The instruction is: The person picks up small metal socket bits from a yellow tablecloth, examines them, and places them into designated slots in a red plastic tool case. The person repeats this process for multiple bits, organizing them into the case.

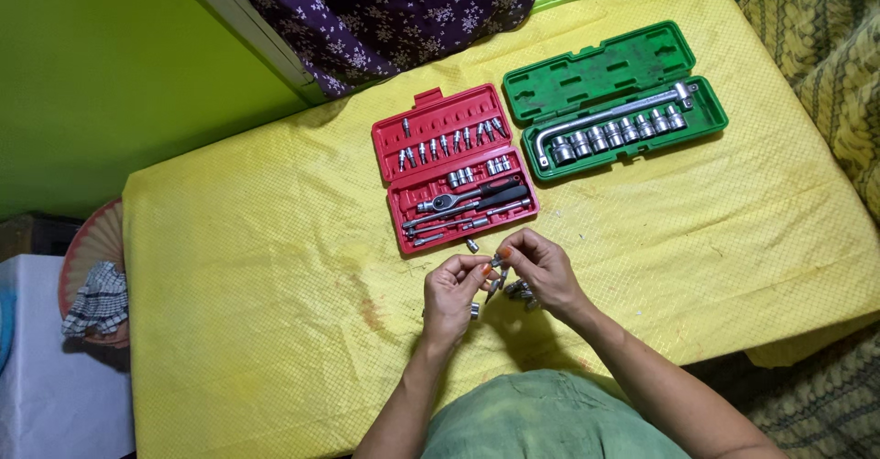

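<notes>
Seen from above: left hand (451,289) and right hand (543,267) meeting just in front of the red tool case (454,170), fingertips pinched together on a small metal bit (496,260) held between them, above the yellow counter (275,267). Both hands grasping, not released. Loose sockets (521,290) scattered on the counter under and beside the right hand, one more by the left wrist. Red case open, with rows of bits, sockets and a black-handled ratchet (472,198) inside. Beside it to the right, apart from both hands, an open green case (616,102) holding a bent steel bar and a row of larger sockets. Purple flowered cloth (394,10) at the far edge.
</notes>
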